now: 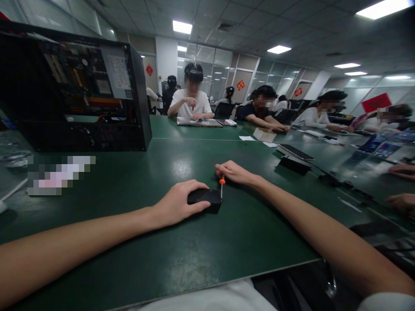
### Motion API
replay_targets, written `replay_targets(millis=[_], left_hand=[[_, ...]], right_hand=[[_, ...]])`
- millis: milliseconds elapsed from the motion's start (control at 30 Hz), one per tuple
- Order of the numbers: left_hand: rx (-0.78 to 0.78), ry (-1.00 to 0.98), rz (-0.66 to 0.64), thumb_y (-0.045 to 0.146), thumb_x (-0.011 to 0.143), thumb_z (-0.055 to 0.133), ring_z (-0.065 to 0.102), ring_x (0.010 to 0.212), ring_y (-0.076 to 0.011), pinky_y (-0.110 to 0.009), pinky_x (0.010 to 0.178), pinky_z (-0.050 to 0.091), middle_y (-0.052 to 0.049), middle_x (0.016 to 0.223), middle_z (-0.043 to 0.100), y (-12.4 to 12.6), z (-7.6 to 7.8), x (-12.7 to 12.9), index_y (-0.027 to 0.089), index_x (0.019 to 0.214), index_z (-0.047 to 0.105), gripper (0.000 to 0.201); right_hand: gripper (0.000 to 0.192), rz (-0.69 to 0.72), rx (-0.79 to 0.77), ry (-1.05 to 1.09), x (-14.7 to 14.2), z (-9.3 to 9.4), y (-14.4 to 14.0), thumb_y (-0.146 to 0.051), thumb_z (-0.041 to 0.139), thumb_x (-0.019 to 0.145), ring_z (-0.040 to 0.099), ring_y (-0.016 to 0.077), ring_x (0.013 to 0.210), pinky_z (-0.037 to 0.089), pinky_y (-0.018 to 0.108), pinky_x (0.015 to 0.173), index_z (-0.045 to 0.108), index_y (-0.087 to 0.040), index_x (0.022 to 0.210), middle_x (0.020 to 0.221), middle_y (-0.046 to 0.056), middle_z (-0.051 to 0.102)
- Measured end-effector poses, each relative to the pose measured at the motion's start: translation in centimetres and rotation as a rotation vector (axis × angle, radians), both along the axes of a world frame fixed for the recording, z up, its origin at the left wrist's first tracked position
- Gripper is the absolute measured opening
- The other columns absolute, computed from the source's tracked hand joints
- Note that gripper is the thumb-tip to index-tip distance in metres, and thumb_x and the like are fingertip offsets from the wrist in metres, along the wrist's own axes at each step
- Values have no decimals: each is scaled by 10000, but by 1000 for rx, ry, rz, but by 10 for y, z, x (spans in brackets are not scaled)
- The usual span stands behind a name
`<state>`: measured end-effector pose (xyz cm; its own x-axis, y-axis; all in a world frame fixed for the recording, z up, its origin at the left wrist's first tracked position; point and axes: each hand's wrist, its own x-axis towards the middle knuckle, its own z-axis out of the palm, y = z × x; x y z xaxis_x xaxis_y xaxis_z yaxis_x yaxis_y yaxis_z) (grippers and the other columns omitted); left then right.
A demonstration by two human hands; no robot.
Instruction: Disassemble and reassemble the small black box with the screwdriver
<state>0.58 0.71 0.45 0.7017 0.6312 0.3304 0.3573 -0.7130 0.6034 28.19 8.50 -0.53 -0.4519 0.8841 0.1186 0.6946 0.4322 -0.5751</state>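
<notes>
We have a small black box [205, 199] lying flat on the green table [194, 250], near the middle and close to us. A small screwdriver with an orange handle [222, 185] stands upright at the box's right edge, tip down on it. To drive it well, we judge we should keep the shaft plumb, press lightly, and pin the box so it cannot twist.

Our left hand [177, 203] lies over the box's left end, fingers together and curled on its top. Our right hand [235, 172] reaches in from the right, fingertips pinched on the handle's top. Both forearms stretch low across the table.

Far left stands an open computer case [78, 90].
</notes>
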Motion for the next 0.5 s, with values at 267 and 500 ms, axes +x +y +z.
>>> replay_targets(millis=[267, 500], left_hand=[[25, 9, 5, 372, 899, 701, 688, 1006, -257, -364, 901, 521, -85, 1146, 741, 0, 0, 0, 188, 1198, 692, 351], [44, -13, 1, 383, 913, 694, 680, 1014, -251, -359, 906, 518, -80, 1156, 734, 2, -3, -1, 199, 1206, 688, 346]], right_hand=[[882, -37, 70, 0, -12, -7, -5, -872, 138, 891, 575, 166, 690, 403, 294, 747, 636, -177, 679, 707, 67, 641], [905, -73, 84, 75, -17, -11, -7, -901, 89, 861, 578, 172, 697, 416, 291, 716, 611, -182, 689, 687, 65, 615]])
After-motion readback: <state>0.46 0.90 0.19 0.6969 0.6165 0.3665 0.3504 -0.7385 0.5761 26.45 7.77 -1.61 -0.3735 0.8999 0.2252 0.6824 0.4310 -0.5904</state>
